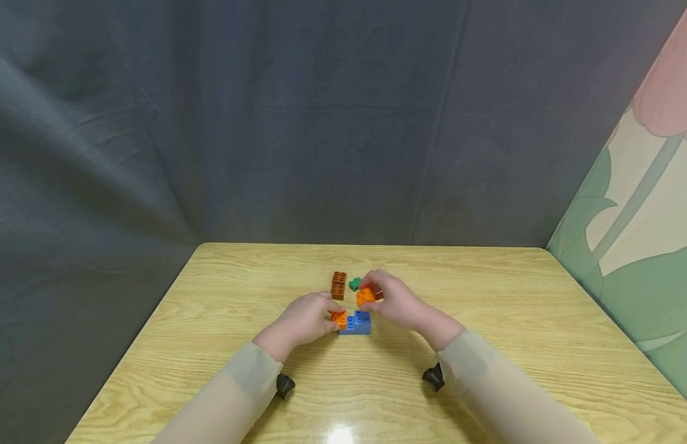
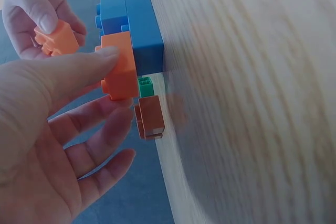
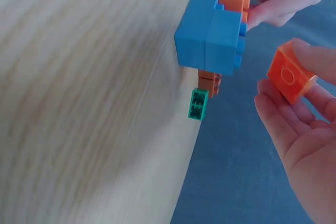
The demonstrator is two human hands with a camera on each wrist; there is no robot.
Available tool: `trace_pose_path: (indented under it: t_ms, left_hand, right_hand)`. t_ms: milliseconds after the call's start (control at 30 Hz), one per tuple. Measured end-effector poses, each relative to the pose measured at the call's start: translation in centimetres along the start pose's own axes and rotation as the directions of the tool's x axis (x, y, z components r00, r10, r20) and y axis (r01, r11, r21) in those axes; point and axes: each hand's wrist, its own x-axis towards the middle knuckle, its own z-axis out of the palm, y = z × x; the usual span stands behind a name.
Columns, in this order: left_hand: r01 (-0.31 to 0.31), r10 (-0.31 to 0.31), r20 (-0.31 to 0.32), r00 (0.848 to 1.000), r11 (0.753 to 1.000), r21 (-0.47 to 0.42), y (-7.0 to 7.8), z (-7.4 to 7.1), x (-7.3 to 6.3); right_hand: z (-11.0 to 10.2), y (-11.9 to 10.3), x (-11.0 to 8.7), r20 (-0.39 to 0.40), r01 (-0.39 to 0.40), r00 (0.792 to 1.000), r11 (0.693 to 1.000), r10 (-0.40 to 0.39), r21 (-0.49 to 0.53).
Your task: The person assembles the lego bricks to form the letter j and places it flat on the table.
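Head view: your left hand [image 1: 304, 317] is pinching one orange brick [image 1: 341, 319], two stacked blue bricks [image 1: 362, 318] sitting just right of it; two brown bricks [image 1: 338, 286] and one green piece [image 1: 354, 283] are lying beyond. Left wrist view: that brick is touching the blue ones. Right wrist view: your right hand [image 3: 310, 140] is pinching a second orange brick [image 3: 289, 73], held apart.

Base brick [image 1: 348, 331] on table [image 1: 238, 290]; twelve o'clock faces away from the person. Overhanging brick [image 1: 339, 319] over its nine o'clock end; mounted brick [image 1: 362, 317] on its three o'clock end. Brick pair [image 1: 338, 285] at eleven, small brick [image 1: 354, 284] at twelve. Raised brick [image 1: 365, 297] in right hand [image 1: 396, 300], at one.
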Motion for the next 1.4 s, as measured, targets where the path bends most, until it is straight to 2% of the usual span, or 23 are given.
trace_pose_path:
  t_ms: [167, 467, 700, 1133, 1400]
  left_hand:
    - [-0.017, 0.017, -0.006, 1.0, 1.0, 0.004, 0.0, -0.1, 0.0]
    - [-0.003, 0.003, 0.002, 1.0, 1.0, 0.002, 0.1, -0.1, 0.0]
    - [0.008, -0.008, 0.008, 1.0, 1.0, -0.022, 0.1, -0.2, -0.1]
    - [-0.001, 0.001, -0.002, 1.0, 1.0, -0.002, 0.2, -0.2, 0.0]
    - [-0.002, 0.002, -0.008, 1.0, 1.0, -0.002, 0.3, -0.2, -0.1]
  right_hand:
    - [0.4, 0.1, -0.2, 0.025, -0.041, 0.999, 0.999, 0.041, 0.027]
    - [0.9, 0.5, -0.5, 0.064, -0.028, 0.998, 0.999, 0.026, 0.03]
    - [1.1, 0.8, -0.6, 0.068, -0.059, 0.996, 0.998, 0.058, 0.009]
    - [1.4, 1.3, -0.6, 0.065, -0.07, 0.995, 0.997, 0.071, -0.026]
    - [1.4, 1.2, -0.6, 0.087, -0.012, 0.996, 0.997, 0.018, -0.075]
